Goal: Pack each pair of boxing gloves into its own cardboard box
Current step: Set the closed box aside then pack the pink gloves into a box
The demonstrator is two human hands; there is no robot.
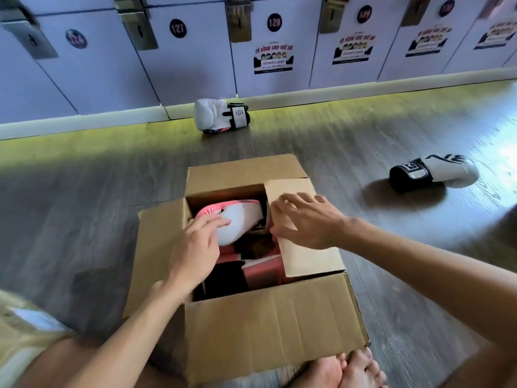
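Note:
An open cardboard box (268, 329) stands on the floor in front of me. Inside lies a pink and white boxing glove (240, 217), with more pink and dark glove parts (260, 270) beneath it. My left hand (195, 247) rests on the white glove, fingers fairly straight. My right hand (305, 219) lies on the box's right flap (307, 256), fingers spread and slightly bent over its edge. Two white and black gloves lie loose on the floor: one (221, 116) by the lockers, another (433, 175) to the right.
A row of numbered white lockers (179, 51) lines the far wall. The floor (84, 191) is grey wood planks. My bare feet (349, 371) are tucked against the near side of the box, and my knee (25, 345) is at the lower left.

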